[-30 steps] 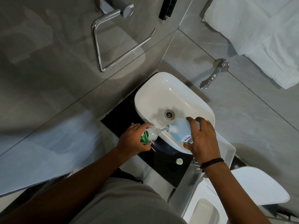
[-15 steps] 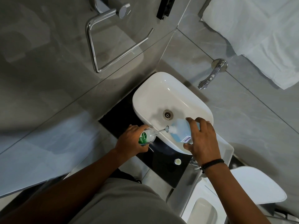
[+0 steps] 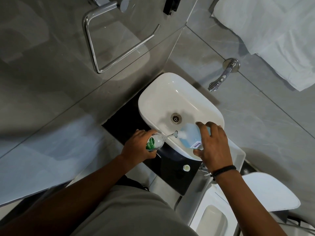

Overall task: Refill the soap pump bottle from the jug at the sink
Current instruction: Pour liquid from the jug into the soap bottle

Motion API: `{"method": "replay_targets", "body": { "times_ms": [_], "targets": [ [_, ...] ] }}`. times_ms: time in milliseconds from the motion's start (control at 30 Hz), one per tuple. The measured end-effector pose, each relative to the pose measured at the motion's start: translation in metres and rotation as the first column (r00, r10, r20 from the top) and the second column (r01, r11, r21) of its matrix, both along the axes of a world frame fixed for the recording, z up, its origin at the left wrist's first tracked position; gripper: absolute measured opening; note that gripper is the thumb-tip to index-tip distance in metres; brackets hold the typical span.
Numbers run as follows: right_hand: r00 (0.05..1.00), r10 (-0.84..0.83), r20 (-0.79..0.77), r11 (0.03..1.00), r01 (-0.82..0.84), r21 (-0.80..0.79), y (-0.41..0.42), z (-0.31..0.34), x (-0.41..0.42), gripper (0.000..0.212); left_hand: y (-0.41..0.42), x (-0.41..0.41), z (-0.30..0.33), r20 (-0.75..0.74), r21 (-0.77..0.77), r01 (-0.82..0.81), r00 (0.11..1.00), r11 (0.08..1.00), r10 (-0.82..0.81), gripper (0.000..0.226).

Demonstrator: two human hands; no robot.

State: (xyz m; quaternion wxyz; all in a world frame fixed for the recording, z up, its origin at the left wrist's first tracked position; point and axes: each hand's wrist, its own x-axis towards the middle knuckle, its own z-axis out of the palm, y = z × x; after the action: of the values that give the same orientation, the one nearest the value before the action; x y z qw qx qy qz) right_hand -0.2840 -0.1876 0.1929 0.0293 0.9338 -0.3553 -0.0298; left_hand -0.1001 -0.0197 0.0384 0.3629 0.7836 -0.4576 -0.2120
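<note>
My left hand (image 3: 136, 147) grips a small clear soap bottle with a green label (image 3: 154, 143), tilted over the near rim of the white sink (image 3: 158, 92). My right hand (image 3: 214, 147) holds a pale blue jug (image 3: 190, 135) tipped on its side above the basin, its mouth toward the bottle's neck. A thin clear stream or funnel piece (image 3: 170, 134) bridges the two openings. A small white cap (image 3: 186, 167) lies on the black counter.
A chrome wall tap (image 3: 221, 77) juts out above the sink's far right. The drain (image 3: 176, 118) sits mid-basin. A chrome towel ring (image 3: 95, 48) hangs on the left wall, white towels (image 3: 272, 31) at top right, a toilet (image 3: 264, 193) at lower right.
The view has shifted slightly; both hands keep their hold on the bottle and jug in nearly the same pose over the sink.
</note>
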Motion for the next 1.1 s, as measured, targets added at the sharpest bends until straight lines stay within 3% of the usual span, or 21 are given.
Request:
{"method": "replay_targets", "body": {
  "times_ms": [800, 967, 1100],
  "targets": [
    [0.999, 0.000, 0.046, 1.000, 0.001, -0.021, 0.000, -0.007, -0.009, 0.101, 0.001, -0.006, 0.001, 0.021, -0.046, -0.013, 1.000, 0.999, 0.014, 0.078],
    [0.994, -0.043, 0.096, 0.999, 0.040, 0.032, 0.008, -0.017, -0.011, 0.103, -0.002, -0.006, 0.011, 0.006, -0.116, 0.004, 1.000, 0.993, -0.003, 0.073],
    [0.967, -0.114, 0.230, 0.983, 0.076, 0.166, 0.022, -0.029, -0.012, 0.100, -0.002, -0.007, 0.020, -0.067, -0.128, 0.000, 0.998, 0.992, -0.008, 0.080]
  ]
}}
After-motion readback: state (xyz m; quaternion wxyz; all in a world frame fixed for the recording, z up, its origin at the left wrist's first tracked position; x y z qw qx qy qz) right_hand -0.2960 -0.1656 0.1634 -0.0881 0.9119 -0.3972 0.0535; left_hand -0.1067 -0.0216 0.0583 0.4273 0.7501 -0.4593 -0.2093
